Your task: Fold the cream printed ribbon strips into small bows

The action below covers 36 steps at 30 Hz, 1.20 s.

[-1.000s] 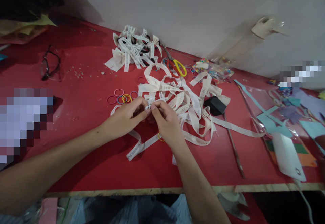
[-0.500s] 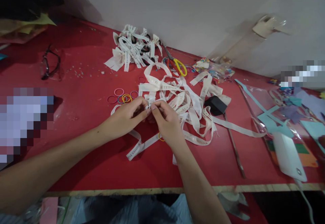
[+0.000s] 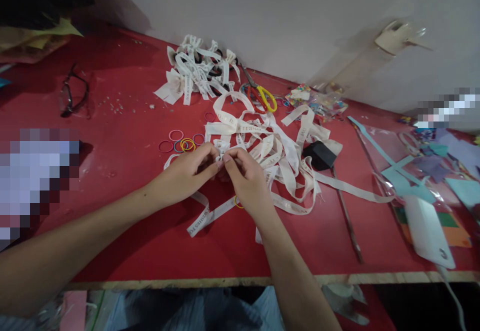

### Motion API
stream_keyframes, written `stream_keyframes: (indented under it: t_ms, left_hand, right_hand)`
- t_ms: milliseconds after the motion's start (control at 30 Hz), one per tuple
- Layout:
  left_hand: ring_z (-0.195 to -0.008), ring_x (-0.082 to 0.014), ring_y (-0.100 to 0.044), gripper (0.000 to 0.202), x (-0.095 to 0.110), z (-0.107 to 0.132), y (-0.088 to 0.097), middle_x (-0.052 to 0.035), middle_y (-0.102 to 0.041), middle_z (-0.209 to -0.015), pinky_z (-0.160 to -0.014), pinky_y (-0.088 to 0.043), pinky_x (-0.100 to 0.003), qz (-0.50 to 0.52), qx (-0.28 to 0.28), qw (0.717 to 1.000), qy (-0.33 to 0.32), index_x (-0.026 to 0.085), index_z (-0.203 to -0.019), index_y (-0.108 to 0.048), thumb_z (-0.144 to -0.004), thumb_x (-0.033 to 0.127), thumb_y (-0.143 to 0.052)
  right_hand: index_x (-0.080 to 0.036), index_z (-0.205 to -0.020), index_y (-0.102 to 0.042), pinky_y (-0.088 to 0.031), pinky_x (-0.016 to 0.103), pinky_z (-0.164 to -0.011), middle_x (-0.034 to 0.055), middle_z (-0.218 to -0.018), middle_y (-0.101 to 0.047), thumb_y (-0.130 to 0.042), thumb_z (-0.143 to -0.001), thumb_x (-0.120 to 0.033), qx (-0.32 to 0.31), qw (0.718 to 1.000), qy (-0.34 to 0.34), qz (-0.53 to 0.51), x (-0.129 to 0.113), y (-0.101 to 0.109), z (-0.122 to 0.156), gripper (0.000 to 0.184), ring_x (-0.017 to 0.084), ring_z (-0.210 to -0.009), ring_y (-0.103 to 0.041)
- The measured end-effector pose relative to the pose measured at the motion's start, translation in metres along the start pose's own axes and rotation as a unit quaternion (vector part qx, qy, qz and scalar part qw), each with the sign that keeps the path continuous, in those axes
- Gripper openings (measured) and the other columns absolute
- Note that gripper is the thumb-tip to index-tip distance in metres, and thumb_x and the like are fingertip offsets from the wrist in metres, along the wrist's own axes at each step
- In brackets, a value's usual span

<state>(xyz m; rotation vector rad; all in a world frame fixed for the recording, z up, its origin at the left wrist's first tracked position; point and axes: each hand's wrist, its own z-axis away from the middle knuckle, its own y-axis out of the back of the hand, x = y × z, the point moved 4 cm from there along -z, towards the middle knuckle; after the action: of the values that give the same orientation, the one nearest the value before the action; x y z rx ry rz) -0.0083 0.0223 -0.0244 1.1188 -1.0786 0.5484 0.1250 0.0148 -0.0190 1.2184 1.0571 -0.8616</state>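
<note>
My left hand [image 3: 191, 168] and my right hand [image 3: 247, 173] meet above the middle of the red table. Between their pinched fingertips is a gathered piece of white printed ribbon [image 3: 221, 146], partly hidden by the fingers. A loose ribbon end with dark lettering [image 3: 204, 220] lies under the hands. To the right spreads a tangled heap of white printed ribbon [image 3: 287, 163]. Several coloured elastic bands [image 3: 187, 144] lie just left of the left hand's knuckles. A yellow band [image 3: 239, 202] shows by the right wrist.
Behind lie a pile of ribbon bows with black bands [image 3: 202, 66] and scissors [image 3: 267, 99]. Eyeglasses [image 3: 74, 93] are at far left. A black block [image 3: 318, 155], a thin rod [image 3: 348, 221], blue strips [image 3: 405, 176] and a white corded device [image 3: 429, 231] occupy the right.
Both hands keep almost the same pose, pinching the ribbon. The view has shifted very slightly; nothing on the table has visibly moved.
</note>
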Motion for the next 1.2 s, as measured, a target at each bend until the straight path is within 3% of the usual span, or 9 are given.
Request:
stream_keyframes:
  t_ms: [1200]
  left_hand:
    - [-0.064, -0.0101, -0.051, 0.015, 0.0003, 0.0000, -0.0005, 0.0030, -0.055, -0.072, -0.059, -0.039, -0.023, -0.025, 0.002, 1.000, -0.001, 0.021, -0.084, -0.045, -0.090, 0.034, -0.041]
  right_hand:
    - [-0.020, -0.079, -0.051, -0.042, 0.023, -0.062, -0.0038, -0.070, -0.054, -0.042, -0.090, -0.033, -0.001, 1.000, 0.005, 0.005, -0.0034, -0.0003, 0.0011, 0.019, 0.011, -0.065, -0.053]
